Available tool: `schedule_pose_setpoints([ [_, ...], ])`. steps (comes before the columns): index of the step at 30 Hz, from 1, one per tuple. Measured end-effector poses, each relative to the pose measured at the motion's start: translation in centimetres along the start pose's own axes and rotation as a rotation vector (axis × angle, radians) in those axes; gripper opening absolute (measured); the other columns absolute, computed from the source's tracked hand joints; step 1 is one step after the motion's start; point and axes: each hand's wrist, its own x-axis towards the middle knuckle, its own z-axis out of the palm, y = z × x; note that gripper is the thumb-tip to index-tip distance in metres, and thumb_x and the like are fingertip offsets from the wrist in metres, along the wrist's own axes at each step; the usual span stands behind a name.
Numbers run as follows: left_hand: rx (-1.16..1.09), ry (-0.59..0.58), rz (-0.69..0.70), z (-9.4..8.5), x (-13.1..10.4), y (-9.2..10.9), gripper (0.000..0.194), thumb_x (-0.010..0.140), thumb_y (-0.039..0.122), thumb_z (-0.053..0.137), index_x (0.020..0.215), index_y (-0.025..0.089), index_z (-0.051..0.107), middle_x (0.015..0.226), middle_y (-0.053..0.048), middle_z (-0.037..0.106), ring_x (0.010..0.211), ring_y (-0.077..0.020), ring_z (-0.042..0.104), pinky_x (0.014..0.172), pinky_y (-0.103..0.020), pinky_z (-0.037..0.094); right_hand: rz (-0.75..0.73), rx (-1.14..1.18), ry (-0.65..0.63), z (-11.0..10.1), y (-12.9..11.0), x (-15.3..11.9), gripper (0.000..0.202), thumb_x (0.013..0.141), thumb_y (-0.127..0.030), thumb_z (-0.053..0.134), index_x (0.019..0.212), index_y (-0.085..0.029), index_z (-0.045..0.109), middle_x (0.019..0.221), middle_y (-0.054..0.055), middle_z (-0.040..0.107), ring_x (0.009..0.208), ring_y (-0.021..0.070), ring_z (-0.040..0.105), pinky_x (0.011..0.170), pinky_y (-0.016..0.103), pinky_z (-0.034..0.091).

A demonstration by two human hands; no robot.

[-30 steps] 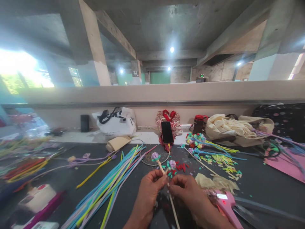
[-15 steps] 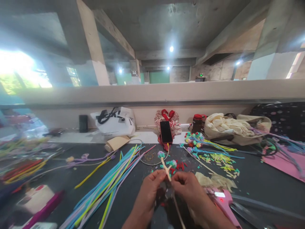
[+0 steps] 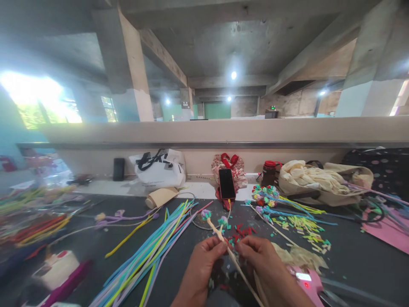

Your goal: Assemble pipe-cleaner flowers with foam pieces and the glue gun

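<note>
A cream-wrapped forked stem (image 3: 216, 229) carries small purple and teal flower heads (image 3: 206, 214) on its two tips. My left hand (image 3: 206, 260) pinches it just below the fork, thumb against fingers. Close on its right, my right hand (image 3: 260, 258) has its fingertips pressed together; a pale strip seems to hang beneath it, but what it pinches is too small to make out. The long bare part of the stem (image 3: 241, 273) runs down between both hands toward the lower edge.
Coloured pipe cleaners (image 3: 153, 251) lie left of my hands. A phone (image 3: 226, 184) leans on a patterned bag behind. Right are finished flowers (image 3: 265, 196), cut yellow pieces (image 3: 298, 226), a pink glue gun (image 3: 306, 283) and a cream cloth bag (image 3: 326, 183). A white bag (image 3: 159, 170) stands back left.
The forked stem has tilted left, its flower heads now further left. My right hand has moved slightly apart from my left. The whole view has shifted a little.
</note>
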Motion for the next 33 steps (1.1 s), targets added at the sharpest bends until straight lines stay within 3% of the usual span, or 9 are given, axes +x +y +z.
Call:
schedule_pose_setpoints([
  [4,-0.038,0.012,-0.017,0.4,-0.8,0.9,0.029,0.056,0.038,0.067,0.066,0.012,0.058,0.052,-0.001,0.058,0.040,-0.0080,0.048,0.043,-0.020,0.035,-0.029,0.028,0.042,-0.5,-0.5,0.1,0.029,0.066,-0.040,0.056,0.054,-0.014,0.051,0.046,-0.004,0.045,0.036,0.0061,0.037,0.036,0.018,0.026],
  [8,-0.101,-0.022,-0.036,0.9,-1.2,1.1,0.025,0.057,0.035,0.066,0.065,0.013,0.058,0.049,0.000,0.057,0.038,-0.0078,0.047,0.042,-0.019,0.036,-0.090,0.044,0.033,0.1,-0.5,-0.3,0.026,0.064,-0.038,0.059,0.058,-0.013,0.055,0.051,-0.003,0.048,0.048,0.0080,0.042,0.046,0.019,0.031],
  [13,-0.150,-0.048,-0.062,1.2,-0.9,0.7,0.021,0.055,0.029,0.069,0.063,0.013,0.059,0.050,-0.001,0.060,0.043,-0.0105,0.053,0.046,-0.020,0.038,0.104,0.217,-0.069,1.1,0.0,-0.7,0.032,0.057,-0.042,0.065,0.056,-0.012,0.054,0.044,-0.006,0.042,0.040,0.0047,0.034,0.041,0.018,0.024],
  [18,-0.152,-0.049,-0.108,0.8,-0.5,0.4,0.023,0.052,0.028,0.071,0.066,0.014,0.060,0.049,-0.002,0.060,0.043,-0.0127,0.054,0.047,-0.022,0.040,0.212,0.388,-0.110,1.2,-1.3,-1.2,0.027,0.052,-0.035,0.067,0.057,-0.013,0.054,0.040,-0.006,0.045,0.035,0.0046,0.037,0.038,0.018,0.025],
  [22,-0.134,-0.047,-0.118,0.4,-0.1,0.4,0.022,0.050,0.026,0.072,0.057,0.013,0.056,0.045,-0.001,0.057,0.040,-0.0111,0.051,0.044,-0.021,0.038,0.202,0.342,-0.091,1.3,-1.5,-1.1,0.016,0.054,-0.025,0.062,0.053,-0.014,0.051,0.037,-0.007,0.042,0.032,0.0041,0.035,0.036,0.017,0.023],
  [28,-0.102,0.003,-0.051,0.1,0.0,0.5,0.027,0.047,0.025,0.074,0.066,0.013,0.060,0.050,-0.001,0.060,0.041,-0.0115,0.052,0.044,-0.021,0.038,0.094,0.237,-0.084,2.0,0.5,-0.7,0.010,0.056,-0.018,0.057,0.051,-0.013,0.051,0.040,-0.007,0.042,0.036,0.0038,0.034,0.039,0.017,0.025],
  [31,-0.080,0.029,-0.039,-0.1,0.1,0.4,0.029,0.045,0.025,0.074,0.067,0.013,0.060,0.049,0.000,0.059,0.041,-0.0107,0.051,0.044,-0.021,0.039,0.083,0.030,-0.106,1.5,-0.1,-0.4,0.013,0.063,-0.023,0.055,0.055,-0.012,0.054,0.044,-0.005,0.045,0.039,0.0053,0.039,0.040,0.017,0.028],
  [33,-0.098,0.055,-0.031,-0.3,0.1,0.4,0.032,0.046,0.028,0.074,0.071,0.013,0.060,0.049,0.001,0.057,0.039,-0.0092,0.049,0.042,-0.020,0.038,0.065,-0.250,-0.102,0.2,-1.3,0.6,0.020,0.071,-0.026,0.046,0.060,-0.013,0.057,0.047,-0.003,0.051,0.040,0.0074,0.045,0.040,0.017,0.030],
])
